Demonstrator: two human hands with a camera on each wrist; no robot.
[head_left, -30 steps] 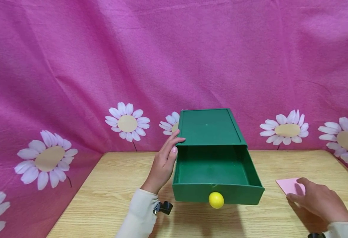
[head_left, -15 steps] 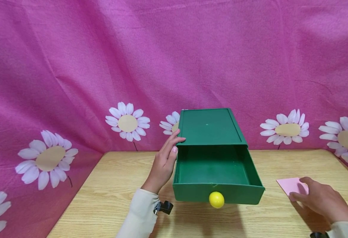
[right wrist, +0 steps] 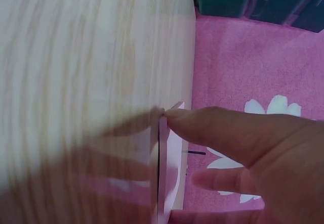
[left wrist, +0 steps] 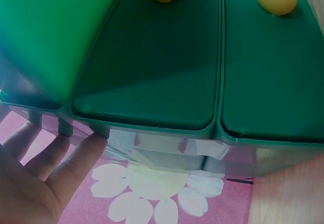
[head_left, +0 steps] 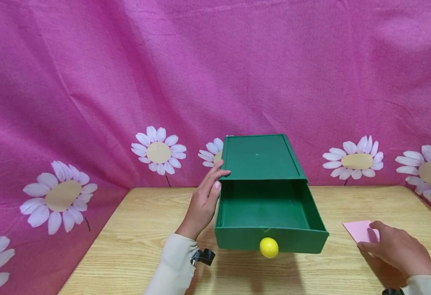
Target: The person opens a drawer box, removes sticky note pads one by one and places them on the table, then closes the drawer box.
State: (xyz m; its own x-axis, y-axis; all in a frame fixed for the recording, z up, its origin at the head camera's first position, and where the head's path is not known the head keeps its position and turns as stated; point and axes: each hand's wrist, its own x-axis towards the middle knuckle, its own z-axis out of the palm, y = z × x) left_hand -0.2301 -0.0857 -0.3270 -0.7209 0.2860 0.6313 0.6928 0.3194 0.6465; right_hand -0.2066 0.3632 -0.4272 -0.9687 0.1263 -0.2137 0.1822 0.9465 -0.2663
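A green plastic drawer cabinet (head_left: pixel 259 157) stands on the table with its top drawer (head_left: pixel 274 239) pulled out, showing a bare inside and a round yellow knob (head_left: pixel 269 247). My left hand (head_left: pixel 200 207) rests along the cabinet's left side, fingers extended and fingertips at the top edge. In the left wrist view, two closed drawers (left wrist: pixel 152 77) with yellow knobs sit below the pulled-out one. Right of the cabinet, my right hand (head_left: pixel 399 248) holds a pink sticky note pad (head_left: pixel 357 230) by its edges, thumb at the near side, index finger at the far side.
The wooden table (head_left: pixel 134 246) runs back to a pink cloth (head_left: pixel 215 73) printed with white daisies, which also hangs at both sides. A black wrist strap piece (head_left: pixel 204 257) sticks out from the left sleeve.
My right hand has slid slightly right over the sticky note pad and then back left. The left hand, cabinet and drawer stay as they were.
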